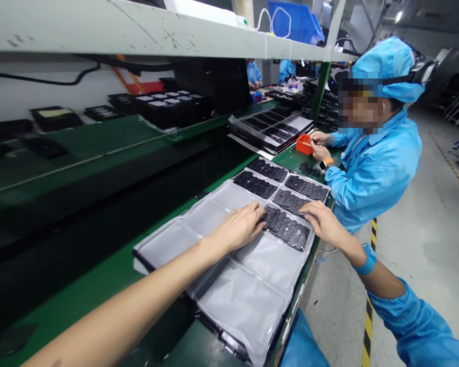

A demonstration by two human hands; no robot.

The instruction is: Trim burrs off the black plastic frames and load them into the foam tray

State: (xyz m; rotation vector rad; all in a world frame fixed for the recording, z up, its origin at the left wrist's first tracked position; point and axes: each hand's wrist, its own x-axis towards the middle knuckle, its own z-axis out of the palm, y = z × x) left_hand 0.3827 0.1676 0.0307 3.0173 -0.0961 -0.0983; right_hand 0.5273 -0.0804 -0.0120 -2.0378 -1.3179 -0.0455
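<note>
A stack of black compartment trays covered with a clear film lies on the green bench in front of me. Its far compartments hold rows of small black parts. My left hand rests palm down on the film, fingers stretched toward those parts. My right hand lies on the tray's right side, fingers curled at the edge of a filled compartment; what they pinch is hidden.
A co-worker in a blue suit and cap sits at my right front, hands at a small orange box. More black trays are stacked beyond. A conveyor belt runs along the left under a white shelf.
</note>
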